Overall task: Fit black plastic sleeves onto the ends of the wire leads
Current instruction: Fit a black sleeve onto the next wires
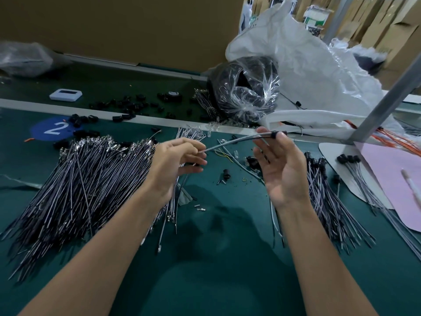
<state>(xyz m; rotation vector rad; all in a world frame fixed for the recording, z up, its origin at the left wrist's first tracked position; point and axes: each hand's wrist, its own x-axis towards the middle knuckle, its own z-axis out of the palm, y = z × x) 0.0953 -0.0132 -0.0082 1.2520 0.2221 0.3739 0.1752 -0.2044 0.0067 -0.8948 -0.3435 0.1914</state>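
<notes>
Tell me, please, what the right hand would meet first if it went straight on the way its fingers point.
Probably the clear bag of black parts ahead; the right hand is raised, so depth is unclear.

This is a factory assembly floor. A long green counter (pixel 216 258) carries a blue station mark (pixel 53 128) numbered "2", heaps of wire leads (pixel 86 183) and scattered black sleeves (pixel 129 106). Bulk bags (pixel 246 87) of parts sit along its far edge, and stacked cardboard boxes (pixel 387 30) fill the background.
</notes>
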